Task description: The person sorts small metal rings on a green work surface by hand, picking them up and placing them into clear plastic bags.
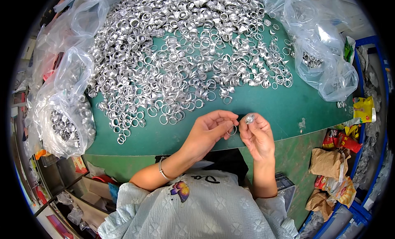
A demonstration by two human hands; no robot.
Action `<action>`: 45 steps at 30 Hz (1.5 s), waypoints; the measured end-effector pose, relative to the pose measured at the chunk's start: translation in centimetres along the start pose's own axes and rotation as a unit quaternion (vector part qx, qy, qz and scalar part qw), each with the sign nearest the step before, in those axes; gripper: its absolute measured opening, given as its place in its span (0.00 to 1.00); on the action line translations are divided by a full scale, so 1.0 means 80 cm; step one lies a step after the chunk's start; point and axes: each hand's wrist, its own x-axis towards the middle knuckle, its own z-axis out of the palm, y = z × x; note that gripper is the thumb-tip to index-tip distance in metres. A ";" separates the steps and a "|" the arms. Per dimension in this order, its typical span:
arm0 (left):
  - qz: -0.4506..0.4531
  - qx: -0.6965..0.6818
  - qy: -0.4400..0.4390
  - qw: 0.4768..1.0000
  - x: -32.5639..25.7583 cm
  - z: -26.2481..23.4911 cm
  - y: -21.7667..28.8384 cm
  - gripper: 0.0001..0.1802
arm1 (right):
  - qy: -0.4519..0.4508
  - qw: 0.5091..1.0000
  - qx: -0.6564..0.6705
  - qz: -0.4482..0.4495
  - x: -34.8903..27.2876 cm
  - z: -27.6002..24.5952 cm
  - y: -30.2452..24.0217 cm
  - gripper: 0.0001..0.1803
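Near the front edge of the green table my two hands are held close together. My left hand (212, 130) pinches a thin silver ring (232, 131) between thumb and fingers. Beside it, my right hand (258, 135) is closed on another silver ring (249, 119), whose broad shiny face points up at the fingertips. A large heap of silver rings (173, 70) spreads over the table beyond my hands, dense at the back and thinner towards me. The nearest loose ring (227, 100) lies just past my left fingers.
Clear plastic bags of rings stand on the table, one bag (66, 111) at the left and one bag (317, 58) at the back right. The green tabletop (279, 111) has a curved front edge. Blue shelving (362, 156) with snack packets and paper bags stands right; boxes (88, 198) sit lower left.
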 end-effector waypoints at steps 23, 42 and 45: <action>0.284 0.693 0.066 0.660 -0.005 -0.014 0.028 0.23 | 0.102 0.928 -0.336 -0.126 -0.001 0.014 -0.008 0.09; 0.068 0.307 0.026 0.949 -0.014 -0.020 0.018 0.11 | 0.116 0.479 -0.803 -0.335 0.101 0.072 -0.011 0.13; 0.036 0.311 0.025 0.949 -0.014 -0.025 0.021 0.11 | 0.082 0.506 -0.785 -0.347 0.098 0.067 -0.016 0.12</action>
